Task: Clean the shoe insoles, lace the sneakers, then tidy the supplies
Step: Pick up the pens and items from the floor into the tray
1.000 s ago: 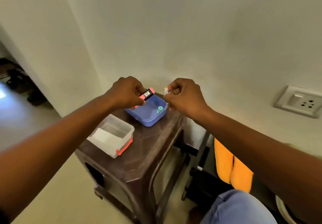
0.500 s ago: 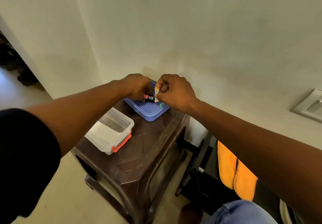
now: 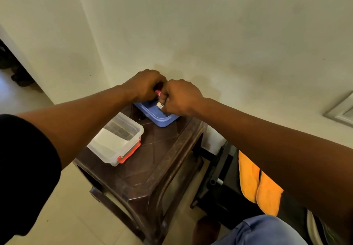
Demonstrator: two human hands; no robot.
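Item: left hand, centre of frame, fingers curled round a small pink-tipped object; only the tip shows, the rest hidden in the grip.

Item: right hand, touching the left, fingers pinched on a small white and yellow tube held just over the tray.

Item: blue tray, at the far corner of the worktop, close against the wall. Both hands sit above it; its contents are hidden.

Item: clear lidded box with an orange clasp, left of centre, near the worktop's left edge and well apart from the tray.

Item: orange cloths, lower right, draped over a dark frame below worktop level.

Step in hand: judged to be the tidying of supplies, with the two small items being fitted together or sorted over the tray. No insoles, laces or sneakers are in view.

Next move: probably calls for setting both small items down inside the tray walls, then loosening the grips one at a time so nothing rolls out.

Edges and room: the tray has the wall just behind it and the worktop's right edge beside it, so a dropped item could fall to the floor there. Bare worktop lies toward the lower centre of the frame, between tray and box, giving the hands room to draw back.
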